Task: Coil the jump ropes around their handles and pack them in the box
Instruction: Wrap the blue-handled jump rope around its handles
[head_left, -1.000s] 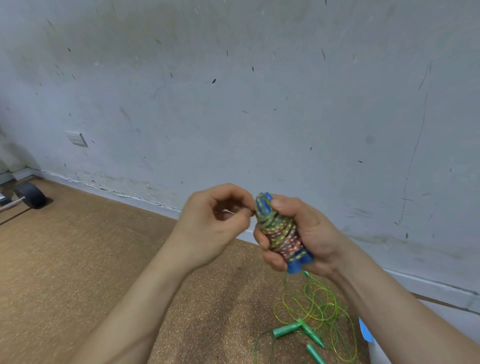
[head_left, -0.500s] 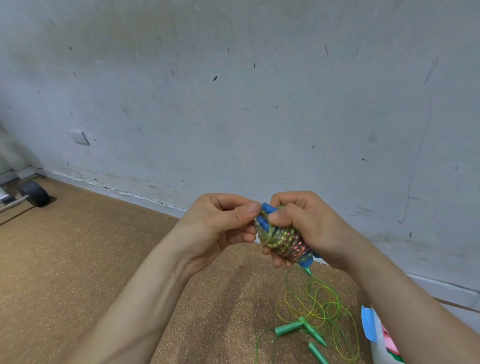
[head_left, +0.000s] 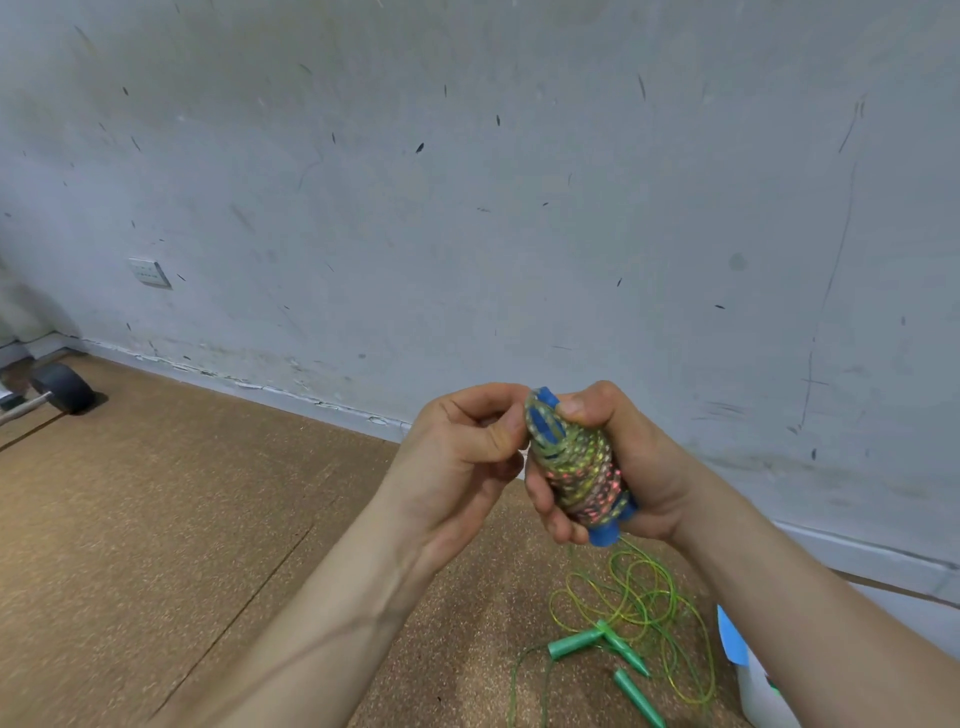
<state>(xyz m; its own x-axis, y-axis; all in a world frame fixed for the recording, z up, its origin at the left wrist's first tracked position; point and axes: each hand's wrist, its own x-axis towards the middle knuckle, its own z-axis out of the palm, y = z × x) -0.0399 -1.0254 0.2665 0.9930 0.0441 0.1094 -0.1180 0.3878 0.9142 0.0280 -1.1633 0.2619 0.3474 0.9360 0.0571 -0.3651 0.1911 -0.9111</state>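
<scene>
A jump rope with blue handles (head_left: 576, 467) is coiled tight round its handles into a thick bundle. My right hand (head_left: 618, 462) grips this bundle from the right, thumb near its top end. My left hand (head_left: 467, 457) pinches the rope at the top left of the bundle, thumb and forefinger pressed against the coils. On the cork floor below lies a second jump rope with green handles (head_left: 623, 649), loose and uncoiled. The edge of a white and blue box (head_left: 748, 675) shows at the lower right, mostly hidden by my right forearm.
A grey scuffed wall (head_left: 467, 208) stands close ahead, with a wall socket (head_left: 149, 272) low on the left. A dumbbell (head_left: 60, 387) lies on the floor at the far left. Brown cork floor (head_left: 182, 519) spreads to the left.
My hands have stayed together on the bundle. My left thumb and forefinger have shifted a little on its top end, and the bundle has tilted slightly.
</scene>
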